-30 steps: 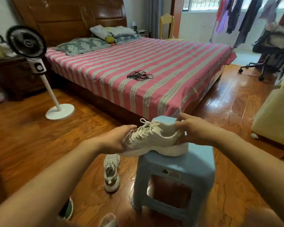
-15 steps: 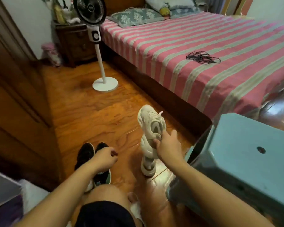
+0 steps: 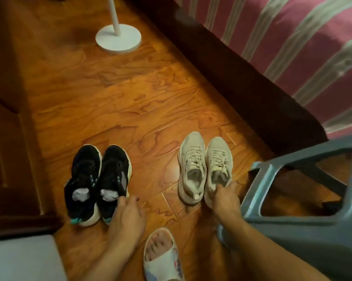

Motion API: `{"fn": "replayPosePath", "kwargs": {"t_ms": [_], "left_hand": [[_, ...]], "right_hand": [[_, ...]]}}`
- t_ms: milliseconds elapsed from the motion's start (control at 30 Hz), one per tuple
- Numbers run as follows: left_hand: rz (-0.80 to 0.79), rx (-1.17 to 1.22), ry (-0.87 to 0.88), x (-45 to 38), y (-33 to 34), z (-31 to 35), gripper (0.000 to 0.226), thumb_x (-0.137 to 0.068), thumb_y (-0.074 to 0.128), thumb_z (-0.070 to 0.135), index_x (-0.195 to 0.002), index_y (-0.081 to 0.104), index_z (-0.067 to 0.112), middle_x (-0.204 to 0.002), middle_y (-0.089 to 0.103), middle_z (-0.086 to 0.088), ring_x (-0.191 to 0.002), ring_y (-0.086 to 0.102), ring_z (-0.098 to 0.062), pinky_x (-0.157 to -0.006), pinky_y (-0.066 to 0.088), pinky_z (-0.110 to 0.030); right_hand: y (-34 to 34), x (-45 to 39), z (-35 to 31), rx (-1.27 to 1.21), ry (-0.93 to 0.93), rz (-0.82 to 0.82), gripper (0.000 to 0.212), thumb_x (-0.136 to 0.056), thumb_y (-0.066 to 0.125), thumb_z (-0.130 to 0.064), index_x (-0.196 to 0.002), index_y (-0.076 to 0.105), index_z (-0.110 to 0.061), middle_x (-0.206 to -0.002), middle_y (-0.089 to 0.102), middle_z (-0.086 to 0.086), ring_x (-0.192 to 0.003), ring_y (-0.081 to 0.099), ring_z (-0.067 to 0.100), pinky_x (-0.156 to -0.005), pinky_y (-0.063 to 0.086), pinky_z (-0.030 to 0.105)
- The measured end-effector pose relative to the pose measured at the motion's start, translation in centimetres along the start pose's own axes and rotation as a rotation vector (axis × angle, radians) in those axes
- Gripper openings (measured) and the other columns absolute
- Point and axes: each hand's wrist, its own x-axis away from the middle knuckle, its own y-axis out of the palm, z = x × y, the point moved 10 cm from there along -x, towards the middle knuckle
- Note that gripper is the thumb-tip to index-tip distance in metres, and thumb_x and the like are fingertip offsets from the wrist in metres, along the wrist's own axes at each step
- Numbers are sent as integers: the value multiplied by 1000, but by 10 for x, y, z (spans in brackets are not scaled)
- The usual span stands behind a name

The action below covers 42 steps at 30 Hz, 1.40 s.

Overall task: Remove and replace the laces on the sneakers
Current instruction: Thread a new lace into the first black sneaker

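right hand [image 3: 224,196]: we grip the beige sneaker [image 3: 217,167] heel, beside the stool [image 3: 305,226]; set it level
left hand [image 3: 126,211]: we touch the black sneaker [image 3: 113,177]; grip cannot be told

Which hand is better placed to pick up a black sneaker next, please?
Left: the left hand already touches the nearer black sneaker, while the right hand is holding the beige sneaker.

Your right hand [image 3: 224,196] grips the right cream sneaker [image 3: 217,165] at its heel; your left hand [image 3: 128,211] touches the black pair [image 3: 98,183].
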Motion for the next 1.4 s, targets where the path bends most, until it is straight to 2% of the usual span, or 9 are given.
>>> {"fn": "replayPosePath", "kwargs": {"t_ms": [100, 233, 367, 533, 800, 1000, 1100, 1200, 1400], "left_hand": [[91, -152, -170, 8, -16, -44, 50, -94, 62, 32, -138, 43, 20, -125, 47, -13, -109, 58, -31, -80, 54, -39], [-22, -60, -297, 6, 5, -93, 60, -97, 58, 36, -151, 32, 29, -141, 38, -20, -121, 51, -40, -95, 46, -44], [-66, 30, -248, -19, 17, -95, 43, -102, 55, 31, -143, 49, 19, -137, 53, -22, -124, 53, -41, -99, 45, -45], [95, -12, -134, -5, -32, -54, 29, -105, 51, 27, -128, 58, 10, -119, 62, -21, -113, 59, -41, -89, 46, -43], [278, -116, 455, 98, -242, 105, 22, -103, 53, 22, -124, 60, 19, -105, 57, -5, -111, 61, -34, -76, 41, -33], [441, -314, 1036, 242, -367, 275, 20, -103, 57, 25, -121, 66, 25, -102, 55, 5, -95, 60, -28, -74, 42, -32], [445, -412, 1321, 303, -350, 367, 37, -95, 63, 5, -125, 62, 26, -114, 56, 0, -94, 63, -26, -76, 52, -34], [327, -329, 1478, 344, -297, 443, 48, -84, 61, -9, -115, 60, 27, -116, 57, 1, -98, 62, -24, -84, 55, -39], [-173, 74, 1176, 345, -164, 529, 68, -90, 53, -1, -145, 50, 39, -154, 34, -5, -141, 38, -23, -117, 38, -40]], "right_hand": [[5, -8, -8, 23, -92, -3, 28, -96, 55, -23, -124, 56, -16, -139, 36, 15, -110, 57, 34, -100, 50, 43], [13, -12, -15, 118, -165, -68, 46, -93, 44, -37, -127, 55, -7, -140, 44, 22, -124, 48, 41, -107, 41, 54], [-1, -6, -11, 187, -87, -197, 55, -92, 60, -16, -143, 42, -12, -147, 39, 20, -132, 45, 37, -106, 43, 43], [-71, 35, -46, 112, -149, -145, 56, -95, 58, -25, -147, 39, -16, -144, 45, 17, -128, 50, 36, -107, 45, 46], [-328, 173, -137, 86, -662, 137, 66, -93, 61, -29, -153, 34, -21, -149, 36, 14, -134, 43, 36, -112, 38, 43], [-490, 282, -67, 439, -860, 502, 100, -80, 68, -67, -158, 22, -24, -162, 25, 4, -149, 18, 30, -123, 19, 41], [-496, 296, 5, 202, -833, 357, 98, -73, 70, -71, -152, 32, -26, -151, 42, 1, -139, 37, 24, -116, 32, 38], [-485, 308, 74, -254, -823, 300, 58, -81, 81, -39, -129, 55, -19, -117, 63, -12, -109, 57, 1, -96, 44, 15], [-458, 246, 193, -567, -317, 447, 55, -72, 73, -58, -116, 63, -26, -106, 68, -2, -98, 66, 20, -83, 54, 38]]}}
